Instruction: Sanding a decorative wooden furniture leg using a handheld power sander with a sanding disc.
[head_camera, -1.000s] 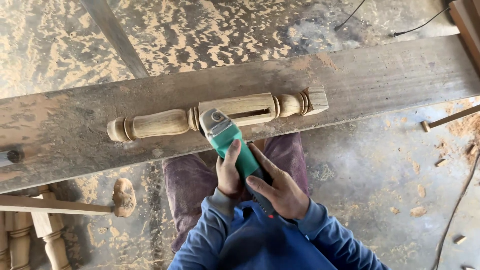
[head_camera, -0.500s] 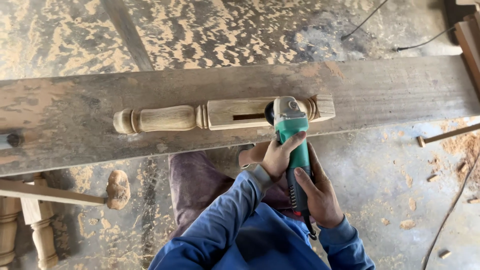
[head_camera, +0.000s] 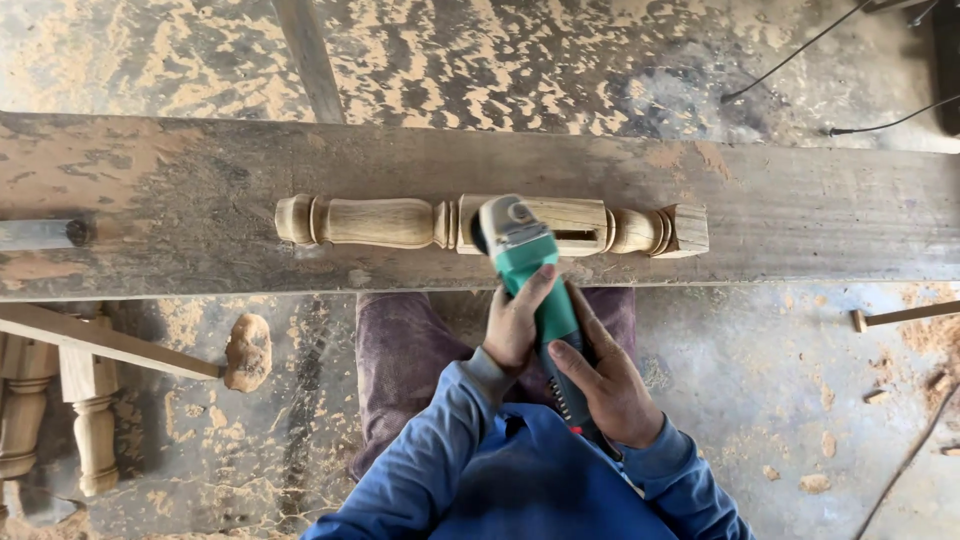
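Closest to me are my blue sleeves and, just past them, my two hands wrapped around the green angle grinder (head_camera: 535, 290). My right hand (head_camera: 607, 385) grips the rear of the grinder body, fingers curled over the top of it near the dark vent slots. My left hand (head_camera: 515, 325) clasps the green body further forward, thumb lying up along its side and fingers folded round underneath; both hands are closed firmly on the tool. My lap in purple trousers (head_camera: 400, 360) sits under them.

The grinder's grey head (head_camera: 507, 222) rests over the turned wooden leg (head_camera: 400, 222), at the near edge of its square middle block, which has a slot cut in it. I think the disc touches the wood, though the guard hides the contact itself. The leg lies on its side, lengthwise along the wide grey plank (head_camera: 800, 210), with rounded beads at both ends.

Down to my left, more turned legs (head_camera: 95, 440) stand by a slanted wooden strip (head_camera: 110, 343) and a rounded offcut (head_camera: 248, 350). Beyond the plank, the floor (head_camera: 500, 60) is thick with sawdust, and thin black cables (head_camera: 800, 50) run at far right.
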